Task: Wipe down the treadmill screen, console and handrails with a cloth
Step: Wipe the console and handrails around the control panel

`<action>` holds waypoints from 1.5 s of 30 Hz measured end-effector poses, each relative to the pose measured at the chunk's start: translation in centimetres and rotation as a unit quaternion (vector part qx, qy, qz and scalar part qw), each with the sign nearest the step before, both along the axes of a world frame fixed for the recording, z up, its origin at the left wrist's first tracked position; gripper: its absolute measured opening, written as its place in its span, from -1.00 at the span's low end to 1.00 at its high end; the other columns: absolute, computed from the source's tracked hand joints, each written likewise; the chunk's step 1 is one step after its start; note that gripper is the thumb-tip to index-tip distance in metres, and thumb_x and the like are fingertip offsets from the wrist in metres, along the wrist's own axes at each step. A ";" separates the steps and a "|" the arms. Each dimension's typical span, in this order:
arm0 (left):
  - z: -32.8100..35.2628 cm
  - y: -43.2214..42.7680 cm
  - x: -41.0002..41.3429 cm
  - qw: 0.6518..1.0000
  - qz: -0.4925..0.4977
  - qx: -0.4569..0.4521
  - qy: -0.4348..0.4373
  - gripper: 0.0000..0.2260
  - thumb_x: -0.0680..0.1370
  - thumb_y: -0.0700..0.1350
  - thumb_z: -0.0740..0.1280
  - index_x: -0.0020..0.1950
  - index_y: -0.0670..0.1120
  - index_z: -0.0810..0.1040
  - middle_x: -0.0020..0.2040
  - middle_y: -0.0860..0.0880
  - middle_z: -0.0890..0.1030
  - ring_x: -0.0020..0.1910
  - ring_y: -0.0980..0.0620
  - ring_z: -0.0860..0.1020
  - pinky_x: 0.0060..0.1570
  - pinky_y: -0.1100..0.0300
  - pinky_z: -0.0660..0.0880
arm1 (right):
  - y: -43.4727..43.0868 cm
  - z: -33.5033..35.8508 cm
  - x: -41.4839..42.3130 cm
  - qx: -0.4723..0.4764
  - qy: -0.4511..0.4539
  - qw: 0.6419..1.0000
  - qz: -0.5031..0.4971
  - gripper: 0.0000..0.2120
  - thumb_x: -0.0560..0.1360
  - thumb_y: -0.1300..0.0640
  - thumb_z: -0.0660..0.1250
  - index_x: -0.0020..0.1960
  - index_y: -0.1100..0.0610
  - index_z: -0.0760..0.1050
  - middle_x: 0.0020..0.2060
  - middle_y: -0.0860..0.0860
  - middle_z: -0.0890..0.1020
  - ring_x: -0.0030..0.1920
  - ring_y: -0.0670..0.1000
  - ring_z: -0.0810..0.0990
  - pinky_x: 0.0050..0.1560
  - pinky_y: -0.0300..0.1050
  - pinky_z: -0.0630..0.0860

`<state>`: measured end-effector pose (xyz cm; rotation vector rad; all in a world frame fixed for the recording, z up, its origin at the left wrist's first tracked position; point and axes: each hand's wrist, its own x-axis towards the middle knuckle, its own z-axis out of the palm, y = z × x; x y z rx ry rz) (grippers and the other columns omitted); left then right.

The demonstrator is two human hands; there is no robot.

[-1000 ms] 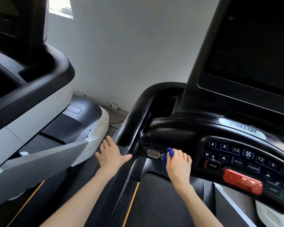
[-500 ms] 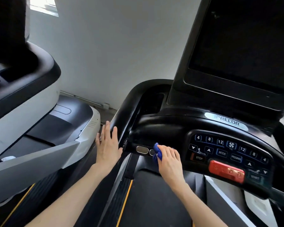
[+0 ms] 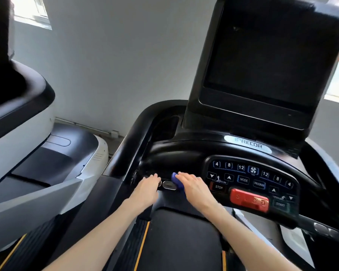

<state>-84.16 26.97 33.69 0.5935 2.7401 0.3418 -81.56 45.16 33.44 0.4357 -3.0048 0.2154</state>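
A black treadmill console (image 3: pixel 184 153) fills the middle, with a dark screen (image 3: pixel 268 61) above and a button panel (image 3: pixel 250 178) with a red stop clip (image 3: pixel 249 200) at the right. My right hand (image 3: pixel 196 188) holds a small blue cloth (image 3: pixel 177 180) against the front handlebar, next to a silver pulse sensor (image 3: pixel 169 185). My left hand (image 3: pixel 147 189) lies on the same bar, just left of the sensor, fingers curled over it. The left handrail (image 3: pixel 129 151) runs up past my left hand.
A second treadmill (image 3: pixel 33 159) in white and black stands close on the left. A grey wall is behind, with a cable duct along its foot. The treadmill belt (image 3: pixel 184 237) lies below my arms. Bright windows show at the top left and at the right.
My left hand has left the left handrail and moved right onto the front handlebar beside the sensor. My right hand with the cloth stays at the bar. The view has swung left, and the console sits further right.
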 end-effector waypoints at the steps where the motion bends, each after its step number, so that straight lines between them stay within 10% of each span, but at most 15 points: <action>1: -0.1 0.3 0.2 1.000 0.008 0.001 0.008 -0.57 0.55 -0.28 0.16 0.43 -0.19 0.29 0.45 -0.14 0.31 0.43 -0.06 0.28 0.41 0.10 0.15 | 0.6 1.5 -0.8 -0.027 0.008 0.999 -0.028 -0.66 0.44 0.17 0.18 0.18 0.14 0.53 0.12 0.06 0.61 -0.02 0.17 0.60 -0.08 0.02 0.50; 4: 0.0 1.0 0.2 0.997 0.052 -0.006 0.059 -0.67 0.53 -0.23 0.21 0.30 -0.12 0.42 0.24 -0.08 0.54 0.25 -0.09 0.47 0.29 0.14 0.28 | 2.2 5.6 -4.1 -0.052 0.094 0.992 -0.073 -0.69 0.44 0.20 0.19 0.15 0.13 0.53 0.06 0.03 0.62 -0.01 0.16 0.58 -0.01 0.02 0.44; 9: 0.3 1.4 -0.6 0.997 0.061 -0.014 0.054 -0.54 0.47 -0.12 0.33 0.36 -0.01 0.35 0.16 0.00 0.58 0.20 -0.04 0.51 0.25 0.11 0.32 | 4.0 5.6 -5.5 0.147 -0.027 0.985 -0.081 -0.67 0.57 0.01 0.10 0.06 0.15 0.57 0.03 0.03 0.62 0.24 0.03 0.46 0.41 -0.07 0.02; 12: 0.2 2.3 -0.2 0.996 0.036 -0.057 0.056 -0.53 0.47 -0.04 0.35 0.37 -0.02 0.35 0.24 -0.02 0.50 0.26 -0.04 0.46 0.31 0.10 0.27 | 3.2 3.1 -2.2 0.143 0.005 0.990 -0.016 -0.53 0.47 -0.06 0.03 -0.32 0.14 0.62 -0.35 0.02 0.64 -0.06 0.07 0.61 0.33 -0.08 0.12; 17: -0.7 3.3 0.6 0.993 0.053 -0.071 0.075 -0.54 0.49 -0.03 0.36 0.34 -0.08 0.33 0.24 -0.08 0.45 0.27 -0.06 0.42 0.26 0.12 0.31 | 5.5 -0.3 1.5 0.115 0.082 0.987 0.071 -0.74 0.44 0.03 0.21 -0.04 0.10 0.63 -0.02 -0.06 0.66 0.21 -0.01 0.55 0.34 -0.04 0.23; 23: 0.4 4.4 0.5 0.991 0.089 -0.066 0.075 -0.70 0.50 -0.06 0.33 0.22 -0.06 0.45 0.20 -0.03 0.52 0.26 -0.02 0.43 0.27 0.09 0.30 | 3.0 0.3 -1.2 0.078 0.108 0.990 -0.037 -0.90 0.33 0.11 0.40 -0.30 0.13 0.54 -0.37 0.01 0.53 -0.17 0.08 0.55 0.37 -0.01 0.20; 30: 0.3 6.9 0.6 0.996 -0.034 -0.044 0.068 -0.53 0.52 -0.02 0.31 0.41 -0.09 0.33 0.34 -0.04 0.45 0.36 0.01 0.38 0.45 0.10 0.06 | 5.5 -2.3 2.9 0.095 0.135 0.986 0.019 -0.53 0.44 0.20 0.16 0.34 0.21 0.43 0.37 0.08 0.42 0.40 0.07 0.34 0.44 0.02 0.10; 37: 1.0 8.0 -0.1 0.999 -0.022 -0.013 0.026 -0.47 0.51 -0.01 0.33 0.44 -0.10 0.29 0.40 -0.05 0.42 0.38 -0.02 0.38 0.45 0.04 0.09 | 6.7 0.0 1.5 -0.104 0.123 0.958 -0.235 -0.44 0.49 0.12 -0.03 0.45 0.29 0.22 0.45 0.16 0.25 0.46 0.15 0.12 0.42 0.10 0.20; 42: 1.7 11.5 0.0 0.999 -0.038 0.033 -0.001 -0.49 0.46 0.03 0.37 0.35 -0.13 0.34 0.27 -0.11 0.53 0.28 -0.10 0.47 0.35 0.04 0.23 | 7.8 -0.2 1.6 -0.064 0.097 0.990 -0.086 -0.46 0.42 0.28 0.13 0.40 0.23 0.34 0.41 0.10 0.35 0.42 0.13 0.23 0.42 -0.01 0.22; 45: 1.8 12.0 -0.2 0.999 -0.038 0.009 -0.002 -0.52 0.46 -0.01 0.37 0.32 -0.15 0.36 0.15 -0.15 0.60 0.21 -0.15 0.50 0.28 0.07 0.29 | 12.5 0.9 0.9 -0.140 0.138 0.961 -0.193 -0.52 0.47 0.36 0.10 0.39 0.28 0.33 0.41 0.14 0.34 0.45 0.16 0.21 0.44 -0.12 0.09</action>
